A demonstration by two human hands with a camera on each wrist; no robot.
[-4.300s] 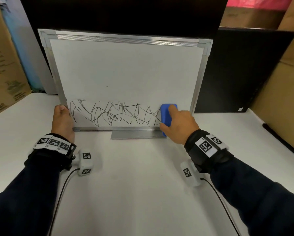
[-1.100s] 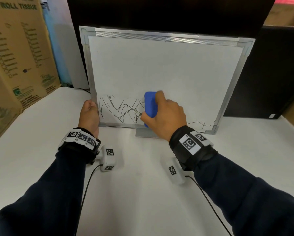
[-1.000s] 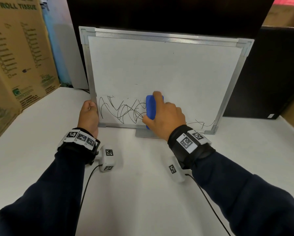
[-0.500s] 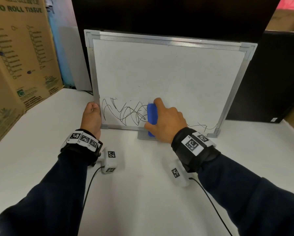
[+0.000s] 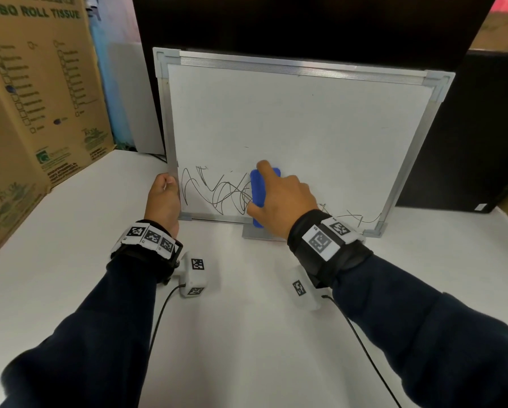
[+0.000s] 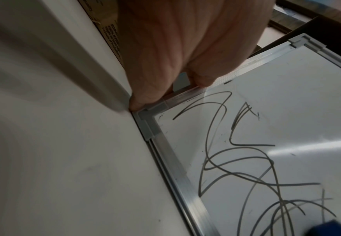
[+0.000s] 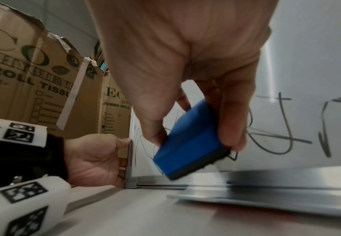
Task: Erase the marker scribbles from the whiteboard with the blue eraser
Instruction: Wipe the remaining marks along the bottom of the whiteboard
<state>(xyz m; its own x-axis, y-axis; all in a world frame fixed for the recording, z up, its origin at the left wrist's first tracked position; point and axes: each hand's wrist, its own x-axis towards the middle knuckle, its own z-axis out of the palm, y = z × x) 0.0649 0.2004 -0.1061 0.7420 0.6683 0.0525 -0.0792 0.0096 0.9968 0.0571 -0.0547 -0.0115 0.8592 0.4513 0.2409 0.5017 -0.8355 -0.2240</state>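
The whiteboard (image 5: 291, 122) stands upright on the white table, leaning against a dark panel. Black scribbles (image 5: 217, 192) fill its lower left, and thinner strokes (image 5: 361, 217) remain at the lower right. My right hand (image 5: 279, 195) grips the blue eraser (image 5: 258, 189), thumb on one side and fingers on the other, and presses it upright against the board's lower middle. In the right wrist view the blue eraser (image 7: 190, 140) shows its dark felt edge on the board. My left hand (image 5: 163, 198) holds the board's lower left frame (image 6: 181, 94).
Cardboard boxes (image 5: 37, 98) printed "JUMBO ROLL TISSUE" stand at the left. A black panel (image 5: 476, 136) stands at the right behind the board. A metal foot (image 5: 261, 232) supports the board at its lower middle. Wrist camera cables (image 5: 158, 319) trail over the table.
Over the last seconds my right hand slid the eraser from the board's right side to its middle, wiping most scribbles there. In the last half second it shifted slightly. My left hand stays on the frame.
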